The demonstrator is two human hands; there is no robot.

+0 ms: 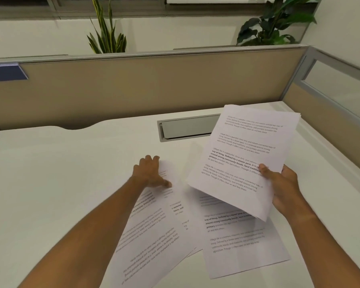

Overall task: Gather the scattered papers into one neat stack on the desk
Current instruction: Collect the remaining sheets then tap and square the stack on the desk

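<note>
Printed white sheets lie scattered on the white desk [50, 173]. My right hand [283, 188] is shut on a small bundle of papers [243, 154], held tilted above the desk, thumb on top near its right edge. My left hand [149, 172] rests palm down, fingers spread, on the top corner of a slanted sheet [154, 235] that lies upside down to me. Another sheet [241, 244] lies flat at the lower right, partly under the held bundle. A further sheet [193, 161] shows between the two, mostly covered.
A grey cable tray flap [185, 127] is set into the desk's far side, partly behind the held bundle. Beige partition walls [154, 86] close the back and right. Two potted plants [106, 36] stand beyond the partition.
</note>
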